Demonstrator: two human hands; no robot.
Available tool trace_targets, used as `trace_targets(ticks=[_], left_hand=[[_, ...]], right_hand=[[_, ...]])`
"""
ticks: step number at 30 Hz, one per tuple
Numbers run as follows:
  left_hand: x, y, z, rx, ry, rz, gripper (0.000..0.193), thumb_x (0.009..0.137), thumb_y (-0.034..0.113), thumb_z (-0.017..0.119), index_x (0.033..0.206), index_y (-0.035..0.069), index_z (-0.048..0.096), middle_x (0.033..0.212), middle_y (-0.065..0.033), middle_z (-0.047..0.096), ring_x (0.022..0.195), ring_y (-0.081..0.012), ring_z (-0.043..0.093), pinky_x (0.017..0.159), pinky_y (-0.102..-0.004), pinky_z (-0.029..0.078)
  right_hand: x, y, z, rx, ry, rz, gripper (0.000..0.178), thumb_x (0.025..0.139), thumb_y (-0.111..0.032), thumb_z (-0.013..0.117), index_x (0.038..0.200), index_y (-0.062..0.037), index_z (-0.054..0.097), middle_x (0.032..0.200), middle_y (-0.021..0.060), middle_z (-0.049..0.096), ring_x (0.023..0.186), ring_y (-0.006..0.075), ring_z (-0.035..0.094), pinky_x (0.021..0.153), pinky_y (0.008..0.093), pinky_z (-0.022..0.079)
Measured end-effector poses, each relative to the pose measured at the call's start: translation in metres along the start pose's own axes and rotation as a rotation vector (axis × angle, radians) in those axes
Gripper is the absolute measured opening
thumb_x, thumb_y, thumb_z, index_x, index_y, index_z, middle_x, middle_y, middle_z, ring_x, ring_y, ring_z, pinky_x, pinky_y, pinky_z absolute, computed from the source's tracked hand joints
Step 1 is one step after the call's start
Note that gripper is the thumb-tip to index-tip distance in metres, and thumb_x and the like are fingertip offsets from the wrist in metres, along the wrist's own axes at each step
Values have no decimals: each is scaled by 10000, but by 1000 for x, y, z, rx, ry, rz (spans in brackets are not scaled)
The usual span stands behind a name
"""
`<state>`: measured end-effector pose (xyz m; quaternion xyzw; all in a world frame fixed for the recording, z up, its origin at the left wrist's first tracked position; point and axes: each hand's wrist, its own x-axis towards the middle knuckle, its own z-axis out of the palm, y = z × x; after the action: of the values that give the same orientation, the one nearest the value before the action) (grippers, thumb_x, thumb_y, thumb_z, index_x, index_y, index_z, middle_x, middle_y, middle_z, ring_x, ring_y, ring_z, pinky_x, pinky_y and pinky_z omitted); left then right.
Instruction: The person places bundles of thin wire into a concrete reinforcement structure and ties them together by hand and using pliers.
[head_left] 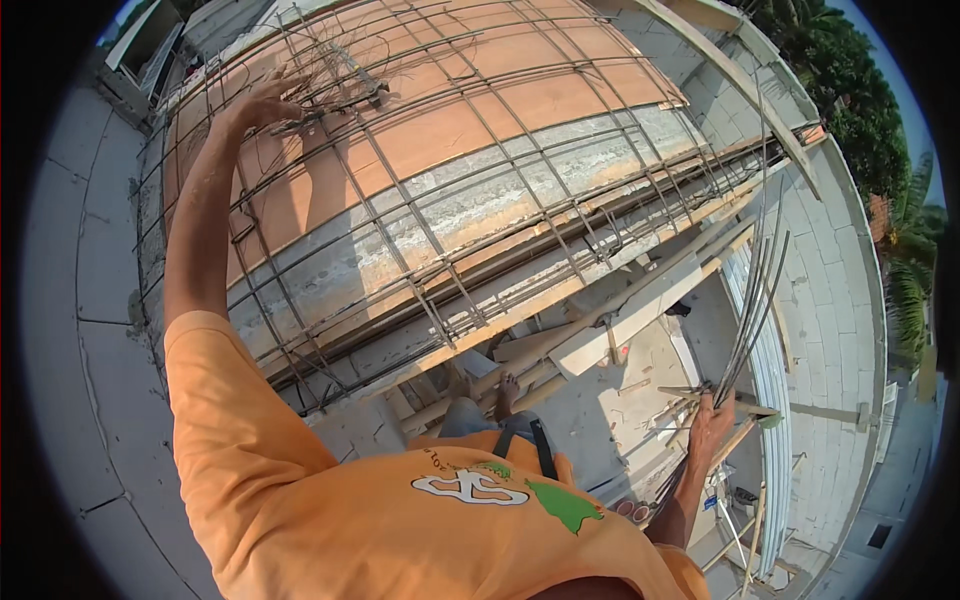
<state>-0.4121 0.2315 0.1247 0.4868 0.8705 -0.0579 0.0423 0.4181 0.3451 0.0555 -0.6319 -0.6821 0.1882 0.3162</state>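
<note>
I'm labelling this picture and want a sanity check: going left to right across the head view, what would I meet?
Grey block wall → left hand → tangle of thin wire → pale board → right hand → corrugated sheet → palm fronds.

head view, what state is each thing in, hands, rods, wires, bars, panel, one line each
Left hand, fingers bent at the wire tangle; grip unclear
Right hand, closed around the long rods
Long rods, bunched at the hand, spreading toward their upper ends
Wire tangle, thin ends sticking out loosely
Steel bar grid, bars crossed over the orange panel
Orange panel, mostly sunlit, partly shadowed
</note>
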Motion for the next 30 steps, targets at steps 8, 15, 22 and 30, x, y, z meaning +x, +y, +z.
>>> trace_targets(ticks=[8,15,22,30], left_hand=[[-74,35,-21,-51,336,288,260,865,273,668,1037,84,714,1515,-194,381,1324,-425,451,1023,-452,458],[-233,206,-26,-1225,171,215,969,774,593,724,1387,-88,409,1413,-347,403,1337,-430,423,1066,-499,421],[-307,308,29,-2262,121,-54,1136,765,394,804,1484,-100,76,1399,-337,392,1306,-376,462,1063,-454,437],[-324,306,50,-2585,419,-172,745,868,255,724,1415,15,278,1321,-257,500,1203,-311,569,983,-474,523]], right_hand=[[23,-99,43,-8,-209,-249,132,866,-63,593,943,29,538,632,177,504,559,258,446,568,390,425],[24,-180,78,107,-303,-650,170,837,-24,619,999,-6,570,711,223,593,648,441,575,604,445,469],[-23,-261,123,195,-622,-986,251,782,1,662,1018,-33,580,816,211,630,767,443,622,626,486,471],[-65,-285,146,18,-718,-1230,302,733,-15,706,981,-46,535,826,177,611,749,408,636,618,489,481]])
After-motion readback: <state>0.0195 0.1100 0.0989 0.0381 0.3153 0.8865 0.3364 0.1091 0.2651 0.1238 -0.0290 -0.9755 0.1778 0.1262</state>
